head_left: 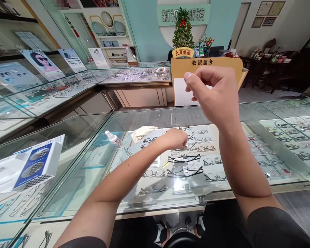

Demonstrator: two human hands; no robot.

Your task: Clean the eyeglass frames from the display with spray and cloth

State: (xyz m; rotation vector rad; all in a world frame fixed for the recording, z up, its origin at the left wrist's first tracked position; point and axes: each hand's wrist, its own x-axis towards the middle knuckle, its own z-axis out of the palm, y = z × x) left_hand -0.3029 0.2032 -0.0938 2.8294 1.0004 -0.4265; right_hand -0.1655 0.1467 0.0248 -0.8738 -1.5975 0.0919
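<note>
My left hand reaches over rows of eyeglasses in a glass-topped display case. Its fingers are curled closed and point down, and what they hold, if anything, is hidden. Beside its fingertips lies a pair of brown-rimmed glasses. Just below are black-framed glasses and another dark pair with a small tag. Raised above the case, my right hand is loosely curled, thumb near the bent fingers, and I see nothing in it. A pale cloth and a white spray bottle sit left of my left hand.
A blue-and-white box stands on the glass at left. More eyeglasses fill the right-hand section. Beyond the case stands a yellow cashier counter with a potted plant. Another glass counter runs along the back.
</note>
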